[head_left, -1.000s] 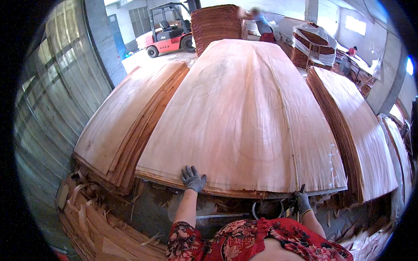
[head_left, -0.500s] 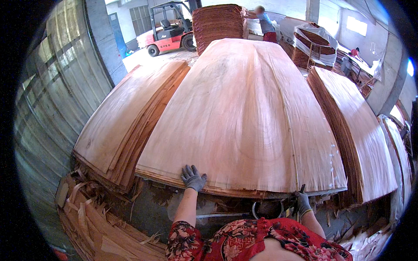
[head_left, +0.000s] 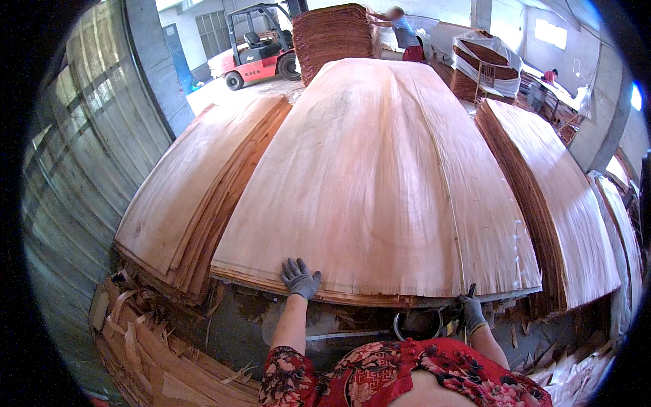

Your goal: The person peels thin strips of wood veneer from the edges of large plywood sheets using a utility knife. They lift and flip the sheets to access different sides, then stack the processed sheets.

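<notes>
A large pale pinkish wood veneer sheet (head_left: 352,203) lies on top of a stack in front of me. A narrow seam or strip (head_left: 451,203) runs lengthwise along its right part. My left hand (head_left: 300,278), in a grey glove, rests flat on the near edge of the sheet with fingers spread. At the near edge on the right, beside the lower end of that strip, my gloved right hand (head_left: 470,313) is closed round a dark narrow tool (head_left: 472,290). The tool's tip points up; its exact kind cannot be made out.
Veneer stacks stand left (head_left: 196,183) and right (head_left: 556,197) of mine. Scrap strips (head_left: 149,346) lie low on the left. A metal ring (head_left: 417,325) sits below the near edge. Farther off are a red forklift (head_left: 261,54), a tall veneer pile (head_left: 332,41) and a person (head_left: 405,34).
Both of my hands keep their places at the sheet's near edge. The view has shifted very slightly, and the person by the tall pile has changed posture a little.
</notes>
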Motion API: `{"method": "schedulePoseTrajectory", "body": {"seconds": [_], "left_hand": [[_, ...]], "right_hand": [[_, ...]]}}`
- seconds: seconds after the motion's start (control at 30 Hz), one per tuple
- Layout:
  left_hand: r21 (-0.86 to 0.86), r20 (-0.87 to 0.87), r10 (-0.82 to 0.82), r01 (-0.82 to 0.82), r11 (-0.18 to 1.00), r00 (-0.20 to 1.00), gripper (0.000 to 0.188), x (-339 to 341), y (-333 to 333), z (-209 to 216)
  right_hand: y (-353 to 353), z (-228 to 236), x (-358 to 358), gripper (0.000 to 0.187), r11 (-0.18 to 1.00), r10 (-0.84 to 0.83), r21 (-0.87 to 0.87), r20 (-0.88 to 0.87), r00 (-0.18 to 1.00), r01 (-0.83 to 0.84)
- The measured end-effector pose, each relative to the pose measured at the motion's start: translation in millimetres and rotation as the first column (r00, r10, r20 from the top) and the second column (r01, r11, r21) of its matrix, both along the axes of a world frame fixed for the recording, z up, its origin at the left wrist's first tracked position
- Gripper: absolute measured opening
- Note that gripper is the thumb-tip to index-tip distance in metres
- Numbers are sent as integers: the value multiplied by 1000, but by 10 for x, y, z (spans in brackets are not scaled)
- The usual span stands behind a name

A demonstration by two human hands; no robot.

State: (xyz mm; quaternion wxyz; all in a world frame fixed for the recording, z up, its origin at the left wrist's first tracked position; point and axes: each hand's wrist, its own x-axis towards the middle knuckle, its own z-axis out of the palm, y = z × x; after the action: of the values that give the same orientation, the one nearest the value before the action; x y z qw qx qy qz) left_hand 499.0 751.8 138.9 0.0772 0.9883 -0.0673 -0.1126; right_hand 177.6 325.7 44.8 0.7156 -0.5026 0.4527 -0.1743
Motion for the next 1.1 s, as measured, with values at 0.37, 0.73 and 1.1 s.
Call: {"method": "schedulePoseTrajectory", "body": {"seconds": [0.37, 0.73, 1.1], "left_hand": [[18, 27, -15, 14, 1000, 1000, 86, -13, 34, -19], [15, 9, -7, 7, 1000, 1000, 85, -11, 34, 12], [3, 14, 2, -2, 1000, 1000, 85, -15, 17, 18]], "right_hand": [[146, 363, 9, 7, 999, 32, 37, -18, 999, -32], [193, 479, 22, 8, 1000, 10, 29, -65, 998, -8], [98, 248, 12, 11, 999, 40, -7, -55, 998, -40]]}}
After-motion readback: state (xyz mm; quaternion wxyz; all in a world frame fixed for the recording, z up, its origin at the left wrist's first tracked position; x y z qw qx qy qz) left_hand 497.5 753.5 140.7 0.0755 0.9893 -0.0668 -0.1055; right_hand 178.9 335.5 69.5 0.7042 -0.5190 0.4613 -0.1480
